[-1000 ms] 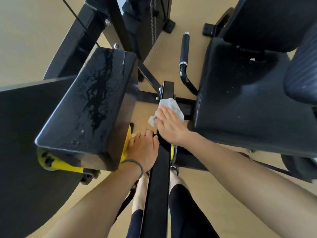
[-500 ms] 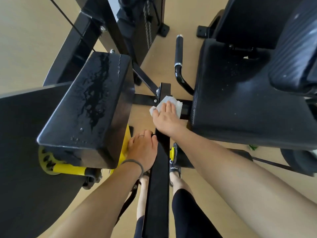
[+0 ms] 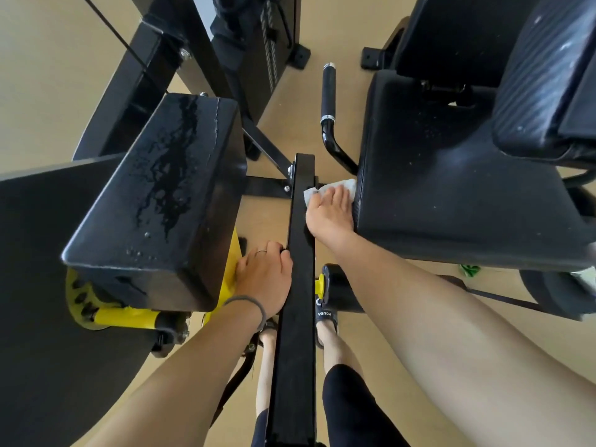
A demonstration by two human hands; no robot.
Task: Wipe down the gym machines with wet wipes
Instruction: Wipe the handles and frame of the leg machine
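- Head view: your right hand [image 3: 329,211] presses flat, fingers straight, on the white wet wipe [image 3: 346,184] at the far right side of the black bar [image 3: 298,269], beside the seat pad [image 3: 451,188].
- Your left hand [image 3: 266,275] (ring, hair tie at the wrist) curls its fingers around the bar's left edge.

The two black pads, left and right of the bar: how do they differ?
The left pad is a narrow block with wet streaks on top; the right pad is broader and shows only faint specks. The right hand presses a wipe beside the right pad. Both are black padding.
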